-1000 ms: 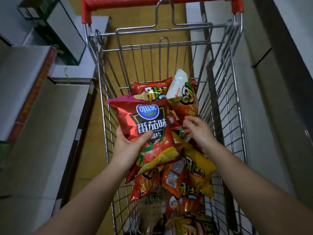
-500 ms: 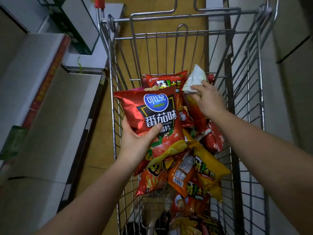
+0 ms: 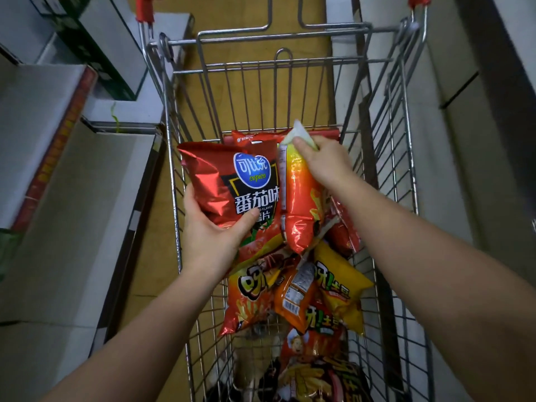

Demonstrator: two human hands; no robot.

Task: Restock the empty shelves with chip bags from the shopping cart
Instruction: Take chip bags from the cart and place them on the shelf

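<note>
Within the last second the person's right hand (image 3: 324,166) had gone from hovering with loose fingers over the pile to pinching the white top seal of a glossy orange-red foil chip bag (image 3: 298,204), and by this moment that bag had been lifted so that it hung below the curled fingers, its lower end clear of most of the heap. The left hand (image 3: 211,233) had kept its grip on the shiny red foil tomato-flavour chip bag with a blue round logo (image 3: 232,184): the thumb lay across the front just under the printed characters, the other fingers were wrapped behind the bag's left edge, and the bag stood up above the thumb. The two bags hung side by side, touching or nearly so, between the two hands. This probably meant that each hand now carried one bag and the picking step was about finished; the likely next step was a turn towards the pale bare shelf boards (image 3: 72,198) lying beyond the left hand's knuckles, outside the silver wire shopping cart (image 3: 174,169). Counted, two bags were in the hands. Below the wrists, in the cart, at least five more could be told apart: a yellow bag (image 3: 345,285), a small orange bag showing a barcode (image 3: 293,297), a red-orange bag with fries printed on it (image 3: 246,303), a red bag with a cartoon figure (image 3: 304,346) and a dark bag nearest the camera (image 3: 319,381). Red edges behind the fingertips suggested one or two further bags, too hidden to count.
</note>
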